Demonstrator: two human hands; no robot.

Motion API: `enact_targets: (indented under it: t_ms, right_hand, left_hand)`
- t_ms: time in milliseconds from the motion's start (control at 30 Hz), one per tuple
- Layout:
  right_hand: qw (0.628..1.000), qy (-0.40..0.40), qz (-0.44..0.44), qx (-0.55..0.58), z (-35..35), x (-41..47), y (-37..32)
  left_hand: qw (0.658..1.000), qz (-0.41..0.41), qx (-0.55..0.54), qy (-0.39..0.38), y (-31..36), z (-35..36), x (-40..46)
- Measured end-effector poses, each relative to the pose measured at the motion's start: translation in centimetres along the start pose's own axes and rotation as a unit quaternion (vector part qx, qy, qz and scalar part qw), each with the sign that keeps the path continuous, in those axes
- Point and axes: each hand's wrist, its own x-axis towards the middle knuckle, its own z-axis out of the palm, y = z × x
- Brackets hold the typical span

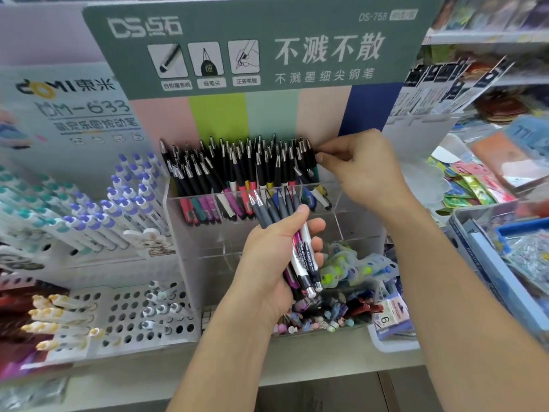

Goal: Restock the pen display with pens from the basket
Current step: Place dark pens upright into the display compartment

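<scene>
A clear acrylic pen display stands under a green sign. Its top tier is packed with several upright pens with black grips and metal tips. My left hand grips a bundle of pens, tips up, in front of the lower tiers. My right hand reaches to the right end of the top row and pinches a black pen there with thumb and fingertips. No basket is plainly in view.
A white rack of blue-capped and teal-capped pens stands at the left, with a perforated white holder below. Small erasers and trinkets fill the display's bottom tray. Blue bins of packaged goods sit at the right.
</scene>
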Motion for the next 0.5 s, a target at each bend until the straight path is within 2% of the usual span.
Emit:
enact_targets:
  t_ms: [67, 133, 200, 267, 300, 433, 500]
  right_hand:
    - [0.999, 0.04, 0.009, 0.002, -0.7, -1.2, -0.9]
    - [0.995, 0.079, 0.056, 0.035, -1.5, -3.3, -1.9]
    - [0.981, 0.017, 0.153, 0.115, -1.8, -5.6, -2.7]
    - [0.939, -0.08, 0.246, 0.226, -1.4, -7.4, -3.3]
    - [0.913, -0.103, 0.274, 0.282, -1.0, -7.9, -3.4]
    - [0.79, -0.106, 0.374, 0.474, -0.1, -8.4, -2.5]
    - [0.734, -0.098, 0.406, 0.536, 0.0, -8.6, -2.3]
  left_hand:
    - [1.0, 0.0, -0.008, 0.003, 0.0, 0.1, 0.1]
    - [1.0, 0.002, -0.008, 0.001, 0.1, 0.2, 0.2]
    - [1.0, 0.005, -0.002, -0.008, 0.2, 0.3, 0.4]
    - [0.999, 0.011, 0.02, -0.03, 0.1, 0.4, 0.7]
    - [0.998, 0.014, 0.034, -0.042, 0.1, 0.4, 0.8]
    - [0.995, 0.013, 0.081, -0.054, 0.1, 0.8, 0.8]
    - [0.997, 0.0, 0.064, -0.046, 0.0, 1.3, 0.6]
